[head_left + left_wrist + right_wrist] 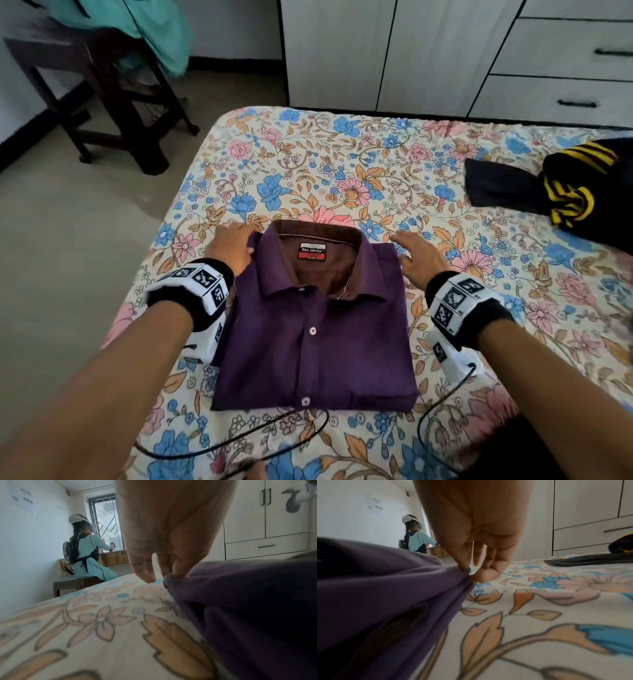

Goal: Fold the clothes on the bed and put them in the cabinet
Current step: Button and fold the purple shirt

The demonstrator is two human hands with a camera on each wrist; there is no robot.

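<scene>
A purple button shirt (315,342) lies folded into a neat rectangle, collar away from me, on the floral bed sheet (308,164). My left hand (245,240) is at its far left shoulder corner; the left wrist view shows the fingertips (178,574) pinching the shirt's (248,608) corner. My right hand (406,251) sits at the far right shoulder corner. In the right wrist view, thumb and finger (481,577) pinch the shirt's (376,595) edge. The white cabinet (394,51) stands beyond the bed's far edge, doors closed.
A black garment with yellow stripes (565,185) and a dark folded cloth (500,185) lie at the bed's right. Closed drawers (565,99) are at the back right. A dark wooden seat (113,102) with teal fabric (161,34), where another person (89,555) sits, stands left.
</scene>
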